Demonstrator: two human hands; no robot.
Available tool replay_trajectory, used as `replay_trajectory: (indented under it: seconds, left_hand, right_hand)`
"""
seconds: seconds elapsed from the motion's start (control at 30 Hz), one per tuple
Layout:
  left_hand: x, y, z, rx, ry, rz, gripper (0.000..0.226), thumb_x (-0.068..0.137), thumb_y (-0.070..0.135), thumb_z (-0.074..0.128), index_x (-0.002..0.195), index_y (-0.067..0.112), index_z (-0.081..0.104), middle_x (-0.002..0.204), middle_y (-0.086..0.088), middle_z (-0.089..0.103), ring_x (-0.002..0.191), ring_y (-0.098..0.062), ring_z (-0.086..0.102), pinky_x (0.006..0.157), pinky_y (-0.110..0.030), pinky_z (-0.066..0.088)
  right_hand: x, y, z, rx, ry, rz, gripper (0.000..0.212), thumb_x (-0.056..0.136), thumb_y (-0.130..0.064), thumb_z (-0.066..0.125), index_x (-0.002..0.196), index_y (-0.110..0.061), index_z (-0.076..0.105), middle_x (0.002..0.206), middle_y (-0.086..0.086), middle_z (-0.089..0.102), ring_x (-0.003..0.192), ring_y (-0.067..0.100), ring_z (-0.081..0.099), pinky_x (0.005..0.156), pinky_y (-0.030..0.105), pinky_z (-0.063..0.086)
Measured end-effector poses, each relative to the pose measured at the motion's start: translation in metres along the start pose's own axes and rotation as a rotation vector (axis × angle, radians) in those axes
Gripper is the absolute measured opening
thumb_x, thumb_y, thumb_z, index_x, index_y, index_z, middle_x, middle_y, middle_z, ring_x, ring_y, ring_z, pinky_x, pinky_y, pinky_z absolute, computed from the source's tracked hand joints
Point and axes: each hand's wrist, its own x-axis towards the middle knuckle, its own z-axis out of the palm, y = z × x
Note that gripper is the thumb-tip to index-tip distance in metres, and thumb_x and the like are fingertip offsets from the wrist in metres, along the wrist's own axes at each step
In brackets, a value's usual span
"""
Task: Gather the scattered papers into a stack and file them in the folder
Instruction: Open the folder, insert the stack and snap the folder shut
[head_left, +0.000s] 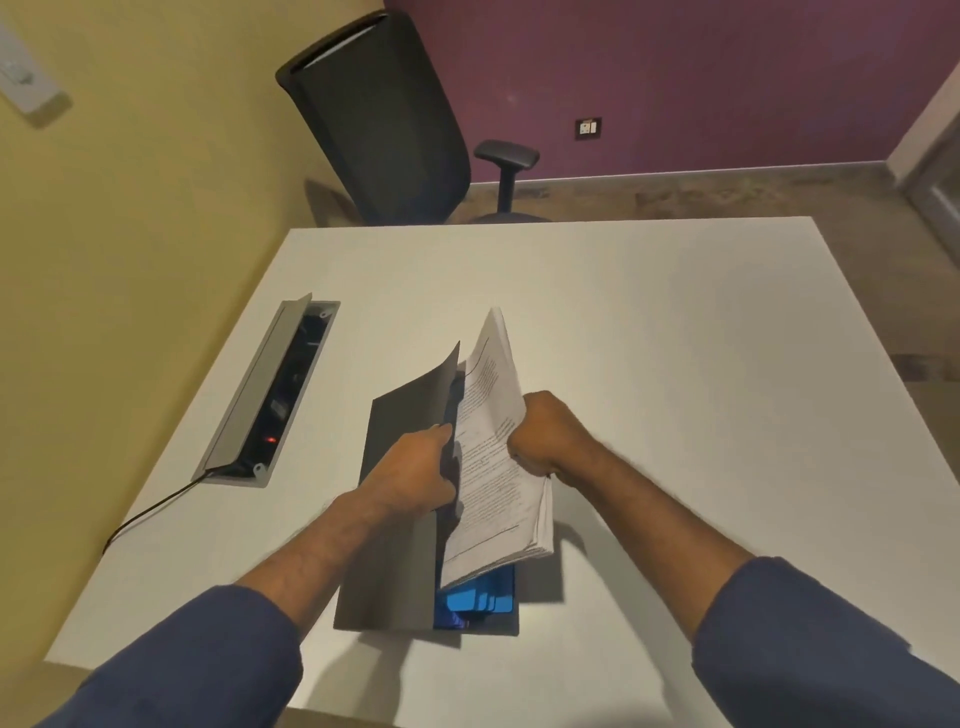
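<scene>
Head view: left hand (415, 470) fingers hold the folder (400, 499) cover open while right hand (545, 436) grips the paper stack (493, 441); best seat it squarely against the spine.

A white table (649, 322) stands by a yellow wall (130, 208); behind it, 1 black chair (384, 130), a purple wall (701, 78), brown floor (701, 195).

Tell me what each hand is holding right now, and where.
Left hand holds the dark grey folder's cover at its open edge; right hand grips the white printed paper stack on its right edge.
</scene>
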Motion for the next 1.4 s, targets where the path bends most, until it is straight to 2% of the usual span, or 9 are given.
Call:
replay_trajectory:
  seconds: [0.27, 0.47, 0.6, 0.73, 0.83, 0.97, 1.1, 1.27, 1.4]
  left_hand:
    - [0.006, 0.003, -0.011, -0.152, 0.026, 0.054, 0.072, 0.08, 0.017, 0.078, 0.144, 0.019, 0.043, 0.135, 0.001, 0.059, 0.076, -0.014, 0.059, 0.048, -0.01, 0.043]
    - [0.007, 0.005, -0.019, -0.239, 0.034, 0.073, 0.07, 0.08, 0.018, 0.079, 0.142, 0.019, 0.046, 0.099, 0.02, 0.055, 0.062, -0.011, 0.06, 0.04, -0.005, 0.043]
    - [0.007, 0.005, -0.02, -0.247, 0.008, 0.12, 0.067, 0.081, 0.015, 0.076, 0.142, 0.019, 0.047, 0.12, 0.009, 0.062, 0.064, -0.007, 0.064, 0.047, -0.007, 0.049]
    - [0.007, 0.004, -0.02, -0.228, -0.021, 0.129, 0.074, 0.083, 0.016, 0.075, 0.148, 0.02, 0.04, 0.139, 0.002, 0.057, 0.086, -0.019, 0.069, 0.066, -0.019, 0.06]
    - [0.008, 0.002, -0.021, -0.256, -0.032, 0.125, 0.076, 0.08, 0.015, 0.077, 0.147, 0.019, 0.042, 0.136, 0.005, 0.058, 0.07, -0.013, 0.067, 0.053, -0.009, 0.053]
    - [0.008, 0.0, -0.018, -0.269, -0.052, 0.158, 0.072, 0.078, 0.016, 0.078, 0.143, 0.018, 0.048, 0.124, 0.009, 0.061, 0.059, -0.006, 0.063, 0.048, -0.007, 0.049]
    - [0.012, 0.004, -0.016, -0.185, -0.022, 0.154, 0.076, 0.079, 0.017, 0.075, 0.147, 0.015, 0.042, 0.136, 0.0, 0.06, 0.076, -0.012, 0.064, 0.07, -0.016, 0.055]
    - [0.015, 0.017, -0.001, -0.091, -0.018, 0.171, 0.058, 0.084, 0.012, 0.068, 0.138, 0.012, 0.05, 0.126, -0.006, 0.059, 0.107, -0.022, 0.062, 0.094, -0.036, 0.056]
    - [0.015, 0.038, 0.024, -0.029, -0.003, 0.092, 0.042, 0.091, 0.02, 0.062, 0.13, 0.014, 0.048, 0.14, -0.015, 0.043, 0.103, -0.03, 0.065, 0.09, -0.041, 0.057]
  right_hand:
    - [0.003, -0.003, 0.061, 0.029, 0.071, -0.002, 0.034, 0.087, -0.009, 0.065, 0.12, -0.007, 0.062, 0.114, 0.013, 0.068, 0.098, 0.031, 0.066, 0.083, 0.043, 0.059]
    - [0.015, -0.002, 0.091, -0.042, 0.088, 0.106, 0.034, 0.089, -0.011, 0.067, 0.121, -0.01, 0.055, 0.106, 0.007, 0.063, 0.082, 0.02, 0.062, 0.052, 0.022, 0.048]
    - [0.022, 0.005, 0.107, -0.06, 0.117, 0.126, 0.013, 0.097, -0.018, 0.057, 0.108, -0.013, 0.051, 0.079, -0.005, 0.047, 0.063, 0.009, 0.047, 0.044, 0.015, 0.033]
    - [0.03, 0.007, 0.113, 0.051, 0.128, 0.175, 0.009, 0.102, -0.024, 0.048, 0.098, -0.018, 0.043, 0.083, -0.001, 0.05, 0.068, 0.011, 0.051, 0.062, 0.021, 0.052]
    - [0.033, 0.008, 0.113, 0.112, 0.108, 0.228, 0.009, 0.101, -0.022, 0.049, 0.099, -0.016, 0.043, 0.1, 0.01, 0.061, 0.087, 0.02, 0.064, 0.081, 0.033, 0.06]
    - [0.035, 0.009, 0.114, 0.194, 0.112, 0.289, 0.015, 0.098, -0.022, 0.055, 0.106, -0.01, 0.052, 0.106, 0.015, 0.065, 0.093, 0.027, 0.069, 0.081, 0.04, 0.062]
    - [0.028, 0.021, 0.111, 0.111, 0.213, 0.138, 0.022, 0.097, -0.029, 0.057, 0.114, -0.015, 0.054, 0.108, 0.006, 0.067, 0.086, 0.017, 0.065, 0.078, 0.032, 0.059]
    - [0.012, 0.061, 0.093, -0.131, 0.652, -0.017, 0.033, 0.085, -0.05, 0.063, 0.106, -0.032, 0.044, 0.103, -0.008, 0.061, 0.065, 0.004, 0.054, 0.055, 0.018, 0.044]
    - [0.02, 0.081, 0.096, -0.186, 0.412, 0.093, 0.062, 0.082, -0.057, 0.063, 0.131, -0.027, 0.039, 0.117, 0.0, 0.049, 0.097, 0.02, 0.06, 0.075, 0.034, 0.057]
